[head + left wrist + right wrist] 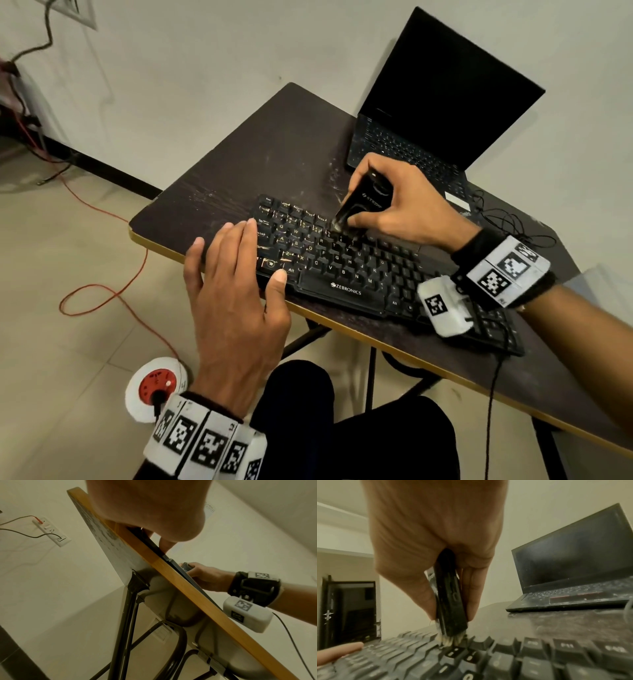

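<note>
Brush (363, 202), where is it?
Your right hand (404, 202) grips it, bristles on the keyboard's (342, 263) upper rows.
Left hand (236, 298)?
Yours lies relaxed, fingers flat on the keyboard's nine o'clock end. Laptop (428, 113) at one o'clock on the table (274, 144).

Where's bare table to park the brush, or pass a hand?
Bare patch: far-left corner of the table, behind the keyboard and left of the laptop. Crowded: keyboard hugs the front edge, left hand on its left end, right hand with brush mid-keys; cables in front of the laptop.
</note>
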`<state>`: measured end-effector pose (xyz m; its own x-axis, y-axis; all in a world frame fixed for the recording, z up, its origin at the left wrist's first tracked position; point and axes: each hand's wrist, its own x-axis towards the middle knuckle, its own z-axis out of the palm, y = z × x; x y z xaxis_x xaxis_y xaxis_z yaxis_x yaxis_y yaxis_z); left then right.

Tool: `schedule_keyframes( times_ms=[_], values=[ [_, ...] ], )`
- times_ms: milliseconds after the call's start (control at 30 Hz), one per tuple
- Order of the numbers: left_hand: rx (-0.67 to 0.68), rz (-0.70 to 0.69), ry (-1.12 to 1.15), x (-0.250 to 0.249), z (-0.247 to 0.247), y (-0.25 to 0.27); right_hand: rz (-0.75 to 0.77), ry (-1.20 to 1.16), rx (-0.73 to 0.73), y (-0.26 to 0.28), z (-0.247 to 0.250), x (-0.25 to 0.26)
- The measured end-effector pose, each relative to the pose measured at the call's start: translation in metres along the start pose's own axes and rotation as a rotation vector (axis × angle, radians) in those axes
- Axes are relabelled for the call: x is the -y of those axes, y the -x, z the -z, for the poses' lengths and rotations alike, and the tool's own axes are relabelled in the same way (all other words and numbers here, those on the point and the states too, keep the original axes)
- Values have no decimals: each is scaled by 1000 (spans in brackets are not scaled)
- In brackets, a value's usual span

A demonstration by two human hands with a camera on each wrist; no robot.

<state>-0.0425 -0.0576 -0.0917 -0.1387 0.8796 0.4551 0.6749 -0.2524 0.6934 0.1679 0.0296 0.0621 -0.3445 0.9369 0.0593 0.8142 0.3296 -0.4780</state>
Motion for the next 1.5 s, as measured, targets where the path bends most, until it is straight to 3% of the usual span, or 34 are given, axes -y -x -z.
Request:
schedule_keyframes(
  times_ms=[133, 300, 400, 600, 700, 833, 967, 1133, 1300, 1500],
  values=[
    [-11, -1, 23, -1, 0, -1, 73, -83, 163, 13, -8, 10],
    [3, 4, 9, 0, -1, 0, 2, 18, 52, -6, 2, 3],
    [6, 0, 26, -2, 0, 2, 25, -30, 176, 1, -3, 8],
    [-4, -4, 9, 2, -2, 2, -59, 148, -67, -17, -8, 5],
    [-21, -14, 15, -1, -2, 0, -36, 114, 7, -7, -12, 10],
    [-13, -6, 3, 0, -1, 0, -240, 104, -137, -13, -7, 11],
    [-21, -2, 9, -2, -1, -1, -264, 83, -69, 8, -20, 26],
    [-8, 4, 2, -3, 1, -2, -436, 148, -258, -12, -15, 34],
    [12, 23, 3, -4, 1, -2, -442, 170, -87, 17, -31, 56],
    [8, 28, 6, -5, 1, -2, -543, 161, -285, -25, -32, 57]
  ],
)
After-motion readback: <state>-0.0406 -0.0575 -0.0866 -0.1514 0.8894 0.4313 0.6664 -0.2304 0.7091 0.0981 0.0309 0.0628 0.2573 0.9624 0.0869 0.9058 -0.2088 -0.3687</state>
